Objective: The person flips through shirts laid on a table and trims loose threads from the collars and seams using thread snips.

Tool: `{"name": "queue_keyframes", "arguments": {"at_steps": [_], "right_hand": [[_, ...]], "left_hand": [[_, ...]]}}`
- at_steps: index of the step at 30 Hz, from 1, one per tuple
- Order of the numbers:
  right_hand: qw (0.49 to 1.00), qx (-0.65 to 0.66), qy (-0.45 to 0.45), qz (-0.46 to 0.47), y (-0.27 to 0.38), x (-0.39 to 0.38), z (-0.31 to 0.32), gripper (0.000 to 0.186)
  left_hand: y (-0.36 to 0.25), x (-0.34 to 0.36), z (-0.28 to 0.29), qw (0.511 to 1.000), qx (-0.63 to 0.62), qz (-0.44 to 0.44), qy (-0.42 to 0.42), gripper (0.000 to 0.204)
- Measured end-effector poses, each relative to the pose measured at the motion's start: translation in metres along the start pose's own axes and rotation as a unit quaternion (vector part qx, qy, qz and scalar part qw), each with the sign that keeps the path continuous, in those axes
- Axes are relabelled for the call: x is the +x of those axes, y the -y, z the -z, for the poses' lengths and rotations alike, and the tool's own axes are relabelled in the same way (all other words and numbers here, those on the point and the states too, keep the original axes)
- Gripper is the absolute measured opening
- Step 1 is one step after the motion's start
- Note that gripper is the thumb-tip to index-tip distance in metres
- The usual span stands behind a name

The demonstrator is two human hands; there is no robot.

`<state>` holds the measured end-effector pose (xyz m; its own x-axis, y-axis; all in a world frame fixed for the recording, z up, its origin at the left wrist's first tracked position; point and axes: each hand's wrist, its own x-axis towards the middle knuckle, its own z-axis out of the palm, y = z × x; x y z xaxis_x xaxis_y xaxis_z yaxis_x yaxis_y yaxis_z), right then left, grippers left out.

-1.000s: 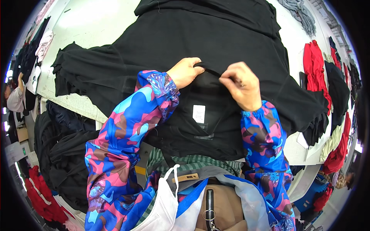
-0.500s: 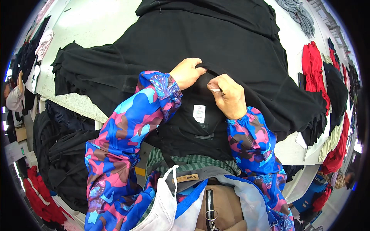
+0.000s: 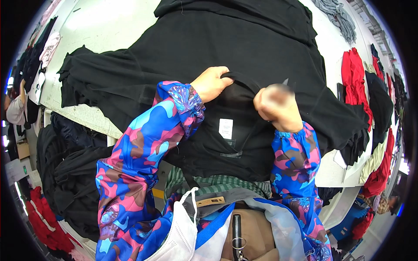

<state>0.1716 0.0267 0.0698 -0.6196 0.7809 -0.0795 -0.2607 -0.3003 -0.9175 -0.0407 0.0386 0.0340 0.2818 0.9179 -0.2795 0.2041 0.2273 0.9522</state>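
A black garment (image 3: 244, 43) lies spread on the white worktable (image 3: 93, 26), with a white label (image 3: 226, 128) inside its neck opening. My left hand (image 3: 212, 82), in a camouflage sleeve cover, pinches the neckband (image 3: 239, 79) at its upper left. My right hand (image 3: 276, 106) is closed at the band's right end, partly smeared by motion, with the pointed tip of a small tool (image 3: 285, 82) sticking up from it. I cannot tell whether its fingers also grip the band.
Dark garments (image 3: 61, 182) are heaped at lower left. Red garments (image 3: 355, 76), black and pale ones line the right side, with grey fabric (image 3: 333, 17) at the top right. Another person's sleeve (image 3: 16, 111) shows at far left. A white mask (image 3: 174, 230) hangs at my front.
My right hand first moved inward toward my left hand, then swung out to the right, its tool tip now raised. My left hand stays on the neckband.
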Motion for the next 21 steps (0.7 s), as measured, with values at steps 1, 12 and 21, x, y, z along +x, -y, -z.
{"name": "queue_keyframes", "arguments": {"at_steps": [1, 12, 21], "right_hand": [[0.982, -0.181, -0.050, -0.034, 0.004, 0.000, -0.008, 0.010], [0.882, -0.438, -0.135, 0.107, -0.026, 0.015, -0.024, 0.015], [0.957, -0.260, 0.082, -0.102, 0.016, -0.017, -0.033, 0.014]], "left_hand": [[0.004, 0.001, 0.001, 1.000, 0.000, 0.002, -0.002, 0.023], [0.004, 0.006, -0.001, 1.000, 0.006, -0.011, -0.001, 0.022], [-0.004, -0.006, -0.004, 0.999, 0.018, -0.028, -0.034, 0.023]]}}
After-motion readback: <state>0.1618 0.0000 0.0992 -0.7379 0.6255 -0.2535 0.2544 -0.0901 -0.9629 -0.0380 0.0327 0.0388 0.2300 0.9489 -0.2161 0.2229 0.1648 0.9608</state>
